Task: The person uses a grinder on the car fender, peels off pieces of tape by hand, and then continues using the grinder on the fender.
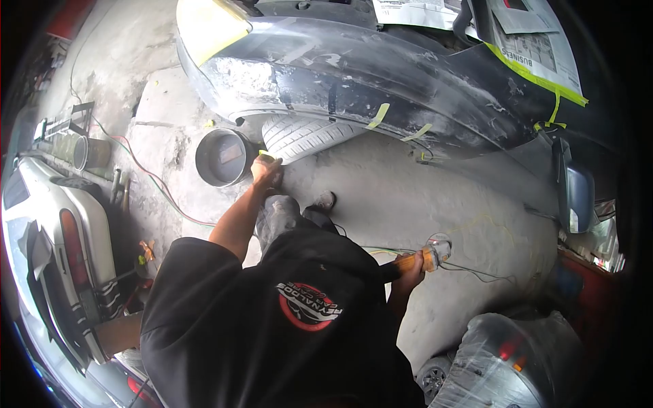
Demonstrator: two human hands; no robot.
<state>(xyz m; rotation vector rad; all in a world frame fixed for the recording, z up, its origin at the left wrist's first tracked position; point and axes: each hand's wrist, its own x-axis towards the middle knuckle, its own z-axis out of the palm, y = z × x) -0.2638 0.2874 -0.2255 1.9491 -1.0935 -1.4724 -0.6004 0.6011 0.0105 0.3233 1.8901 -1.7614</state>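
Observation:
My left hand (265, 171) is closed at the edge of a small yellow-green piece (267, 154), the same colour as the tape on the car. It is held between a dark bucket (204, 160) and the tire (303, 136). Above is the car's bumper and fender panel (381, 75), dark with sanded grey and white patches and short strips of tape (378, 115). Low on my right side, my right hand (410, 270) grips an orange angle grinder (408, 261), its metal head (439, 252) pointing away over the floor.
Cords and a red-green hose (151, 173) run across the concrete floor. A white car (81, 251) stands at left, and a plastic-covered car (517, 360) at lower right. Newspaper (537, 51) edged with yellow tape masks the car; its side mirror (578, 197) juts out at right.

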